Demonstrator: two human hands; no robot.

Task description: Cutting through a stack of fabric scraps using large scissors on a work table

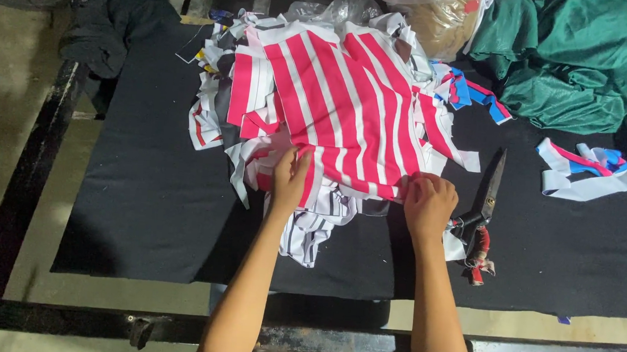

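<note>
Status: top piece of red-and-white striped fabric [340, 104] lies spread nearly flat on the scrap pile [273, 122], mid-table. Left hand [289, 178] has its grip pinched shut on the near hem at the left corner; right hand [428, 200] is closed on the same hem at the right corner. Looks like the piece is laid out and being squared up; far edge looks a bit rumpled, near hem not fully straight, and I see no cut started. Scissors [484, 210] lie untouched just right of the right hand, blades pointing away. Room: black table [142, 201] is open to the left and along the near edge; right side has blue-white strips [586, 169], green cloth [579, 62] at the far right corner, a plastic bag [435, 15] behind the pile. Table edge and metal frame [302, 337] are close to the forearms.
</note>
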